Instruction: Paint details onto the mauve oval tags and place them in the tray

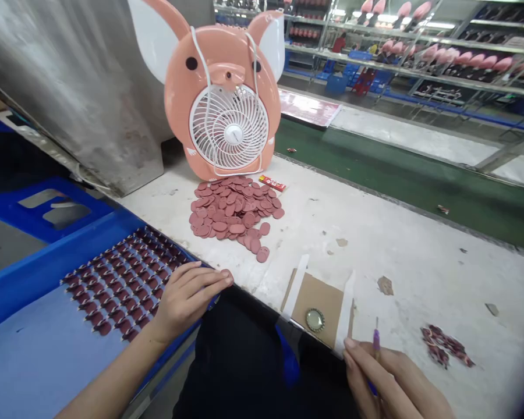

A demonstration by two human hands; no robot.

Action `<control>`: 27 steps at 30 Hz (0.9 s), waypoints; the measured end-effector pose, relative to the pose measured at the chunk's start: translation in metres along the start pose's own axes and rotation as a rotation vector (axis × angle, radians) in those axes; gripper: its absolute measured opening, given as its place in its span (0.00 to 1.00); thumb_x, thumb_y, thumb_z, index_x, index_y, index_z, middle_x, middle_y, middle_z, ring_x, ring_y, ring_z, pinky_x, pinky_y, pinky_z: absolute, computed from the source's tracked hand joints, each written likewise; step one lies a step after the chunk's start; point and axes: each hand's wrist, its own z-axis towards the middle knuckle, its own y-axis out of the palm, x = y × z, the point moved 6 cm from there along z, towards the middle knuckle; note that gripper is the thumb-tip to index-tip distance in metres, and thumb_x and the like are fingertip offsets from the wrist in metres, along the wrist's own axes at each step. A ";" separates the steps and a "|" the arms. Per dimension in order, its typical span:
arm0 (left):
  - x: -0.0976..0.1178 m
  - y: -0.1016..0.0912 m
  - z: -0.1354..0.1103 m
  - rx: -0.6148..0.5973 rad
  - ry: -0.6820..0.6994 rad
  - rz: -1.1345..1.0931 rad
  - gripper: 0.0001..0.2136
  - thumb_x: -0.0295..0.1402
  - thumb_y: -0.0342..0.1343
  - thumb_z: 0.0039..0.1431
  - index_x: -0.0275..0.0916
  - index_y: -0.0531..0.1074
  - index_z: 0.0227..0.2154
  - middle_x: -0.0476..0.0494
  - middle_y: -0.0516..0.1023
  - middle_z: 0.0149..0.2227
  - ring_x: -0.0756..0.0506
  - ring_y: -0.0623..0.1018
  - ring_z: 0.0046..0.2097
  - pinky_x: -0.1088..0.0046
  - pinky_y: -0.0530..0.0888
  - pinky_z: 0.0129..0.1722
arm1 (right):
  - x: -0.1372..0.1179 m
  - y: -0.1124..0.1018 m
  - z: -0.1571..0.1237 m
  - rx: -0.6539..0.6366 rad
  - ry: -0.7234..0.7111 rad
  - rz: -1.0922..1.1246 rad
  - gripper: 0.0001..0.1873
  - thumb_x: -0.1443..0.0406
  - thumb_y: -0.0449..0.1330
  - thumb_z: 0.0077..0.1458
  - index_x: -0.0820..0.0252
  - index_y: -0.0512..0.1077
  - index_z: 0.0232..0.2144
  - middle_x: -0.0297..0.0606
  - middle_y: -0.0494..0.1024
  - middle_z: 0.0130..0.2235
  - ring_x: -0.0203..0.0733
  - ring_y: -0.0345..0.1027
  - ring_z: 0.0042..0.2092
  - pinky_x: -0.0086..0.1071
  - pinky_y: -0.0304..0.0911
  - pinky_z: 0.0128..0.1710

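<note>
Cardboard on my bench's near edge, a bottle cap lying on it.
My right hand grips a purple-handled tool, fingertips at the cardboard's white strip; my left hand rests, fingers extended, near rows of dark red pieces.

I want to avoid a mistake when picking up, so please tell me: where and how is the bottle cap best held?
Probably grip the bottle cap by opposite sides of its ridged rim, coming from above: it lies flat on the cardboard, between the white strips, with its rim exposed. The left hand seems better, since the right hand holds a thin purple tool.
</note>
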 end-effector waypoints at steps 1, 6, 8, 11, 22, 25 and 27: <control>0.009 0.000 0.003 0.032 -0.045 -0.026 0.15 0.22 0.59 0.59 0.48 0.80 0.43 0.49 0.87 0.40 0.45 0.84 0.39 0.65 0.71 0.52 | -0.001 0.000 0.004 0.043 0.066 0.059 0.08 0.77 0.64 0.56 0.68 0.76 0.40 0.40 0.79 0.32 0.37 0.74 0.30 0.27 0.70 0.31; 0.056 0.028 0.025 0.003 -0.697 -0.686 0.08 0.31 0.63 0.59 0.41 0.79 0.41 0.46 0.87 0.33 0.45 0.84 0.33 0.74 0.79 0.34 | -0.008 0.018 0.023 0.068 0.396 0.421 0.10 0.73 0.61 0.59 0.63 0.75 0.44 0.39 0.76 0.35 0.36 0.73 0.35 0.27 0.71 0.34; 0.078 0.048 0.027 -0.039 -0.937 -1.047 0.06 0.33 0.68 0.53 0.43 0.81 0.35 0.48 0.86 0.30 0.47 0.84 0.31 0.78 0.79 0.34 | -0.007 0.025 0.027 0.043 0.516 0.529 0.10 0.70 0.62 0.60 0.61 0.74 0.45 0.36 0.76 0.34 0.34 0.71 0.32 0.26 0.71 0.34; 0.100 0.068 0.030 -0.119 -1.057 -1.319 0.08 0.33 0.72 0.47 0.43 0.82 0.33 0.48 0.85 0.29 0.49 0.82 0.30 0.80 0.79 0.33 | -0.001 0.035 0.025 0.017 0.736 0.778 0.06 0.67 0.64 0.59 0.56 0.76 0.40 0.33 0.77 0.32 0.32 0.71 0.29 0.24 0.69 0.31; 0.122 0.098 0.020 -0.621 -0.978 -1.718 0.12 0.38 0.72 0.45 0.46 0.83 0.35 0.52 0.70 0.25 0.54 0.71 0.23 0.81 0.76 0.21 | -0.007 0.056 -0.014 -0.057 1.161 1.350 0.10 0.64 0.70 0.54 0.60 0.78 0.38 0.36 0.79 0.30 0.32 0.72 0.28 0.21 0.67 0.28; 0.110 0.096 0.015 -0.484 -1.053 -1.620 0.14 0.43 0.71 0.46 0.44 0.82 0.36 0.51 0.70 0.27 0.55 0.67 0.23 0.83 0.73 0.21 | 0.006 0.046 -0.019 0.018 1.018 1.113 0.18 0.65 0.61 0.63 0.55 0.71 0.55 0.37 0.79 0.37 0.33 0.72 0.30 0.26 0.72 0.31; 0.104 0.093 0.011 -0.381 -1.121 -1.538 0.17 0.47 0.70 0.46 0.43 0.82 0.35 0.47 0.73 0.32 0.53 0.69 0.28 0.82 0.73 0.23 | 0.013 0.038 -0.021 0.029 0.888 0.914 0.18 0.66 0.52 0.68 0.54 0.69 0.58 0.36 0.78 0.35 0.33 0.72 0.30 0.28 0.72 0.31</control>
